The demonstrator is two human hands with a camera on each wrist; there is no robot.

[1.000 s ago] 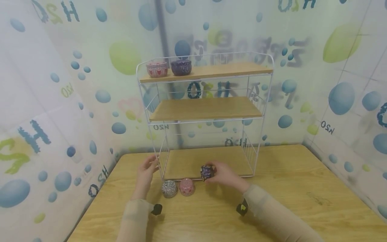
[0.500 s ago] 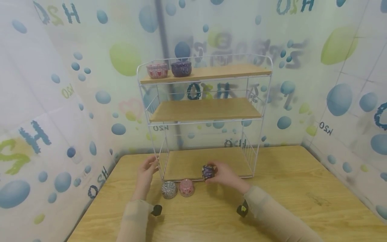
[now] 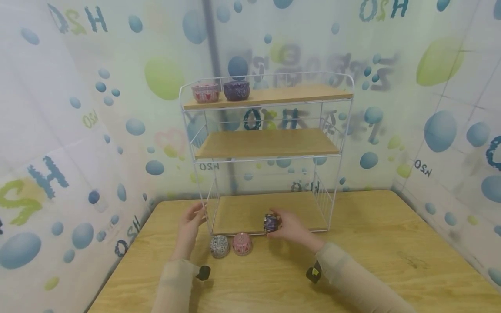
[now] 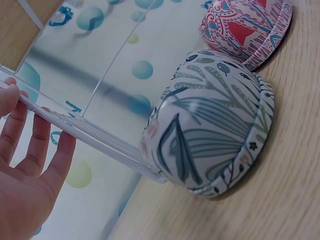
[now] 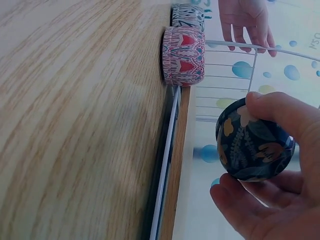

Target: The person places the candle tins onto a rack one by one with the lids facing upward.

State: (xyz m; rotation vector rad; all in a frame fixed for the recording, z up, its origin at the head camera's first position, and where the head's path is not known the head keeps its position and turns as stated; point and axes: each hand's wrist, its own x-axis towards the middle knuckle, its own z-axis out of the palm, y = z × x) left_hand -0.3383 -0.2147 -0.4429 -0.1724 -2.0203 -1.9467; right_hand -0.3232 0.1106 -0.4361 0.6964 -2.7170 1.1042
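Note:
My right hand (image 3: 289,224) holds a small round tin (image 5: 256,140), dark navy with a floral print, between thumb and fingers. It is raised at the front edge of the bottom shelf (image 3: 250,208). The left hand (image 3: 190,224) grips the white left post of the three-tier shelf rack (image 4: 95,140), thumb and fingertips on the wire. Beside that post, on the table, rests a white tin with grey-green leaves (image 4: 210,130). Next to it sits a pink and red patterned tin (image 5: 184,56).
On the left of the top shelf (image 3: 289,93) stand a pink tin (image 3: 205,93) and a dark purple tin (image 3: 236,90). The middle shelf (image 3: 268,143) is a bare wooden board. A patterned curtain (image 3: 164,78) hangs behind the wooden table (image 3: 372,261).
The right hand keeps hold of the navy tin, which has shifted slightly rightward and turned a little. My left hand stays at the post. The head view has tilted very slightly.

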